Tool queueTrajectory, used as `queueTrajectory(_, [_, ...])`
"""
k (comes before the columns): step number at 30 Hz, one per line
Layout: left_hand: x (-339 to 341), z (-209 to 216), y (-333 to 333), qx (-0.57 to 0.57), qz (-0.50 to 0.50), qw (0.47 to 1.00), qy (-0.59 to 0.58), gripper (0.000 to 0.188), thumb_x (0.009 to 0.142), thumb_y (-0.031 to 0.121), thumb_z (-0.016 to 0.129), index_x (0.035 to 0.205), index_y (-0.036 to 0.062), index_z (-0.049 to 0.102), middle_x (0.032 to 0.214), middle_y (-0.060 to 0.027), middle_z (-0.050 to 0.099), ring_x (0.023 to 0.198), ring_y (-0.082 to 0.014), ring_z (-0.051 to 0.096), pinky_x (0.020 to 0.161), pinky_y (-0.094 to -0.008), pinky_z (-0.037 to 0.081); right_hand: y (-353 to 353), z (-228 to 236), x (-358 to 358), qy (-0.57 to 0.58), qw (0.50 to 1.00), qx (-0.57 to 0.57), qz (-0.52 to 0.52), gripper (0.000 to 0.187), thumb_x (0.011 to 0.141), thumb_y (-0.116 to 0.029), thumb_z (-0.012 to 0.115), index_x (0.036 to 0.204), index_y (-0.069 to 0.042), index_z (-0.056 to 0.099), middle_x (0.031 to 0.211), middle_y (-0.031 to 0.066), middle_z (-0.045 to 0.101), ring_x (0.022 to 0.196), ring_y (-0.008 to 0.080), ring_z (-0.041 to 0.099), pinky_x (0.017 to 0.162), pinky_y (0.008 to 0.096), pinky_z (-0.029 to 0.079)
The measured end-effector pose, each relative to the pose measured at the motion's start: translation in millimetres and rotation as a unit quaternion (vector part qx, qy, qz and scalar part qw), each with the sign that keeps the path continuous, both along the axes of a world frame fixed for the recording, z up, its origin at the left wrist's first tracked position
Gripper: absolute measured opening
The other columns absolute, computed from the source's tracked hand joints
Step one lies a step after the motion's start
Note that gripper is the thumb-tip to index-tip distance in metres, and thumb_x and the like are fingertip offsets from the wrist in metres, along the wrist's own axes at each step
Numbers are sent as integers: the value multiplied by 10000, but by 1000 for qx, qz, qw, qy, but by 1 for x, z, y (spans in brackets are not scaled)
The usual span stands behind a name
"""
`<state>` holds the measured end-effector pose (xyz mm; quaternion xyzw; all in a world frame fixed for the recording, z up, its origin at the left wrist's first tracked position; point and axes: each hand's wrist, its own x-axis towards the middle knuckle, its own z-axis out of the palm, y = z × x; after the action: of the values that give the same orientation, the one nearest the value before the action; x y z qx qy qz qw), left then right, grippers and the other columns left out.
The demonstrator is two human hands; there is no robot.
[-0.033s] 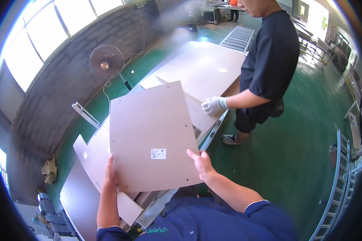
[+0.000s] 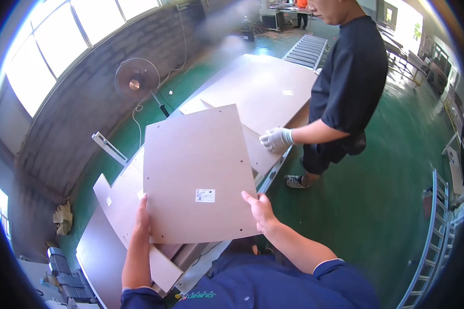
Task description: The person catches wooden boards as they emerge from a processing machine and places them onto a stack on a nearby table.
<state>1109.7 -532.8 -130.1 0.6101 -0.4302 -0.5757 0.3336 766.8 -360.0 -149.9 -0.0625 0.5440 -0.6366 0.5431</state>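
Note:
A pale beige panel (image 2: 198,165), roughly square, is held tilted in front of me by its two sides. It has small dark holes near its edges and a white label (image 2: 205,195) on its lower half. My left hand (image 2: 143,219) is closed on its left edge, the fingers hidden behind it. At the lower right edge my right hand (image 2: 260,210) grips it, thumb on the face. Behind and beneath lie more pale panels (image 2: 273,77) on a conveyor or bench. A co-worker's gloved hand (image 2: 277,139) rests on one of them.
The co-worker (image 2: 348,77) in dark clothes stands just right of the panels. A fan (image 2: 136,80) stands by the grey wall. Beyond the panels runs a roller conveyor (image 2: 307,50); a metal roller frame (image 2: 429,242) stands at right. Motors (image 2: 64,273) sit at lower left.
The panel in my hands has shifted slightly to the right, its lower edge a little higher. The co-worker has moved slightly right.

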Motion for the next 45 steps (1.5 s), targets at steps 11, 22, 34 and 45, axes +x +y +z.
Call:
queueTrajectory(11, [-193,-24,-234,127,-103,983,79,632,946,500,429,1340,8,479,1295,-168,543,1167,-277,524,1007,-396,388,-178,-44,-149,12,998,32,-54,469,896,-275,640,1153,92,499,1124,185,596,998,266,606,844,381,506])
queueTrajectory(22, [-306,-16,-272,220,-75,964,128,585,959,444,432,1323,-12,478,1274,-163,551,1159,-295,541,982,-449,415,-266,-87,-314,223,958,173,50,600,890,-429,588,1086,139,591,1111,210,635,1024,284,616,855,401,477])
queueTrajectory(34, [-373,-105,-231,-130,-187,914,-336,695,851,482,608,1216,-98,496,1201,-279,527,1105,-390,541,964,-439,428,-349,-46,-403,715,635,250,152,557,775,-484,676,1057,-10,601,1176,242,560,1100,373,536,939,435,439])
queueTrajectory(45, [-466,-80,-204,-284,-108,841,-448,666,813,407,695,1202,-97,500,1195,-274,448,1189,-418,354,1028,-486,295,-374,-71,-441,779,593,181,91,531,801,-357,692,1222,-87,513,1271,177,491,1205,350,432,964,476,392])
